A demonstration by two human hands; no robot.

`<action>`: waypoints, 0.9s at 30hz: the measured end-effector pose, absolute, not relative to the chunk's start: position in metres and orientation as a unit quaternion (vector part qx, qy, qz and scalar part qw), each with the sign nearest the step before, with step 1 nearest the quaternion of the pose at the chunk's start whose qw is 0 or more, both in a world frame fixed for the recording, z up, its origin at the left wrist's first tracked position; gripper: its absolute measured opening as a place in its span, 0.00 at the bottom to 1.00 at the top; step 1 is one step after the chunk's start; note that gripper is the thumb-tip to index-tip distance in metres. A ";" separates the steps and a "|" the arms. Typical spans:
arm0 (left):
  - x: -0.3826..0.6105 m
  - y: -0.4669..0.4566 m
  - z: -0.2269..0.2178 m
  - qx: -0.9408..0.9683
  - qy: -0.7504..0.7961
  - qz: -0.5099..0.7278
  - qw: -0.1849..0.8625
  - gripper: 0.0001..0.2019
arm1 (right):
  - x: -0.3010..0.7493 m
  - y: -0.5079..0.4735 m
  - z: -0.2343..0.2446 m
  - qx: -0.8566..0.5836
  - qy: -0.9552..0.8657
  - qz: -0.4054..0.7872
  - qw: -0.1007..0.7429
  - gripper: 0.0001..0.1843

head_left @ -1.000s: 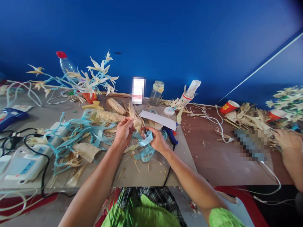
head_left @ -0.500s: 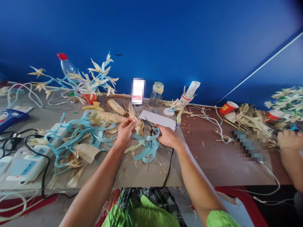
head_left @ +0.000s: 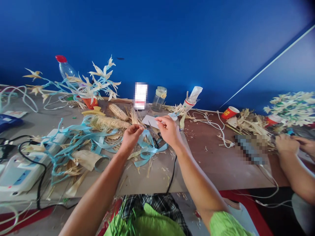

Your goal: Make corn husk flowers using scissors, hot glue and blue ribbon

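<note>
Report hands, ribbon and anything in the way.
Left hand pinched, right hand curled, any hold too small to tell. Blue ribbon lies in loose loops. Scissors lie among it, possibly in the way.

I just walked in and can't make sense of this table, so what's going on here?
A person has both bare hands out over a cluttered table. The left hand is pinched near a corn cob; whether its grip holds anything is too small to tell. The right hand is by the white card, its contents also unclear. Scissors lie between the hands, among loops of blue ribbon. Off to the right, another person's hands are near dried husks.
</note>
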State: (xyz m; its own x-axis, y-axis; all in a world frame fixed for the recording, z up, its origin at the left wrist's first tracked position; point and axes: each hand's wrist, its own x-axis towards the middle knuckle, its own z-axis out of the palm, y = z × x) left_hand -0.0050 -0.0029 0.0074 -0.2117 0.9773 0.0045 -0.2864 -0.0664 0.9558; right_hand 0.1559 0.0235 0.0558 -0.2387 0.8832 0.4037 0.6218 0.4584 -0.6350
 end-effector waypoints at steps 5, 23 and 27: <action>-0.006 -0.003 0.007 0.381 0.433 0.618 0.534 0.12 | 0.127 0.021 0.051 -0.412 -0.778 0.272 0.388 0.12; -0.012 -0.006 0.004 0.450 0.424 0.452 0.642 0.14 | 0.154 0.031 0.039 -0.345 -0.773 0.464 0.259 0.12; -0.012 -0.005 0.000 0.456 0.431 0.440 0.642 0.15 | 0.155 0.031 0.037 -0.338 -0.781 0.447 0.274 0.07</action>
